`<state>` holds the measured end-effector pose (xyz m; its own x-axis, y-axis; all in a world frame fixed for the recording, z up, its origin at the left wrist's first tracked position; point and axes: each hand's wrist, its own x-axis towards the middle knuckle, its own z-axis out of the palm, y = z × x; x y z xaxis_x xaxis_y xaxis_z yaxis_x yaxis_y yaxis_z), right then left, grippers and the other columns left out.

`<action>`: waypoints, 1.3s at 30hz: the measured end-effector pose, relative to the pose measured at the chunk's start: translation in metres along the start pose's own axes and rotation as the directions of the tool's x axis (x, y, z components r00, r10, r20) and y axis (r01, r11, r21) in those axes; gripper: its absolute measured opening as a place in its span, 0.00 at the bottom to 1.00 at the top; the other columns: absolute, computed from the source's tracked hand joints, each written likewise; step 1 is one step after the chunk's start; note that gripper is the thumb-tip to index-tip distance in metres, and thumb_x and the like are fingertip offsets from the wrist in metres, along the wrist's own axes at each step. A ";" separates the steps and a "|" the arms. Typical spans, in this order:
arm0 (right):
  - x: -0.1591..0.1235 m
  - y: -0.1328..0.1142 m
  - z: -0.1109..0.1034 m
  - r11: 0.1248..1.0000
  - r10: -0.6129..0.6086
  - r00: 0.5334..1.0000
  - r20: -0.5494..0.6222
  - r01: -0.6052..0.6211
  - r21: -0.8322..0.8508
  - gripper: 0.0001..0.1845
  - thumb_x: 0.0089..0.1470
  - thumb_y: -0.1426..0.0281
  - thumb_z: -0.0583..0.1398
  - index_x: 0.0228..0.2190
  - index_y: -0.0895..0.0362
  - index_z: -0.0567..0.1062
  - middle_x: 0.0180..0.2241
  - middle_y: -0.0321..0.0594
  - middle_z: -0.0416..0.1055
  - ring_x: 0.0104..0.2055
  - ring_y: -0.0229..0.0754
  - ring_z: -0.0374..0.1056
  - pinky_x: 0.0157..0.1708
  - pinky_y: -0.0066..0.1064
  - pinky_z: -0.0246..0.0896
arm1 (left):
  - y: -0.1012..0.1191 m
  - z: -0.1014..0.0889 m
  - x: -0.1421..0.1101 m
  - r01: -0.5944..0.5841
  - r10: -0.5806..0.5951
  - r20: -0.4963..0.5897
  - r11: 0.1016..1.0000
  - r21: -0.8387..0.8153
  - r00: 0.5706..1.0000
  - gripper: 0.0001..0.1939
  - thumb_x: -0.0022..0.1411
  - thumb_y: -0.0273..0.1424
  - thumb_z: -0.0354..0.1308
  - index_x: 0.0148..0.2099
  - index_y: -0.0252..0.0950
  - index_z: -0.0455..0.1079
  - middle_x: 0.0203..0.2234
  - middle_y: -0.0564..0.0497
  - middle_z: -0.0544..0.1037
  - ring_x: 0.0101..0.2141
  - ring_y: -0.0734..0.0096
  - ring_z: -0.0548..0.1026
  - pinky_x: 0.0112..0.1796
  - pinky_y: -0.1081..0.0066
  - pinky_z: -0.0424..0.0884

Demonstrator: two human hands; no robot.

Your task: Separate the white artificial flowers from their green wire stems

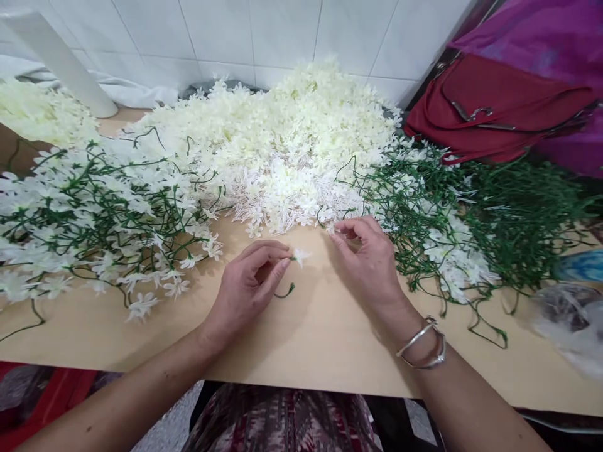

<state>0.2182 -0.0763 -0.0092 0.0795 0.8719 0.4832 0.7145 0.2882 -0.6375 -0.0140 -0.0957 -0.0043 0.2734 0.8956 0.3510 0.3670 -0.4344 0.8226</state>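
Observation:
My left hand [257,276] is closed in a pinch on a green artificial flower stem [285,292]. A white flower head [299,256] sits at the stem's tip, just beyond the fingertips. Over at the front edge of the loose blossom pile, my right hand [367,254] has its thumb and forefinger brought together on a small white artificial flower [331,230], partly covered by the fingertips. That wrist wears a silver bangle [424,345]. Behind both hands spreads the heap of loose cream-white blossoms [282,125].
Stemmed white flowers [103,207] lie tangled at left. Green stems [527,213] with white flowers among them are heaped at right. A red bag [494,107] rests at the back right, near a clear plastic bag [570,320]. A white post [61,63] stands at left; a tiled wall is behind.

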 end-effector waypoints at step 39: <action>0.006 0.013 -0.004 0.987 -0.092 0.992 0.089 0.103 -0.120 0.10 0.63 0.77 0.60 0.39 0.53 0.81 0.38 0.44 0.77 0.43 0.51 0.72 0.44 0.43 0.65 | -0.015 0.027 0.066 0.142 -0.131 0.054 0.906 -0.399 0.990 0.17 0.64 0.38 0.68 0.52 0.38 0.75 0.36 0.51 0.85 0.37 0.71 0.82 0.42 0.72 0.78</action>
<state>0.2308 -0.0687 -0.0125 -0.0492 0.8735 0.4843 0.7971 0.3265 -0.5080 0.0228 -0.0331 -0.0060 0.2705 0.9382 0.2157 0.0167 -0.2286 0.9734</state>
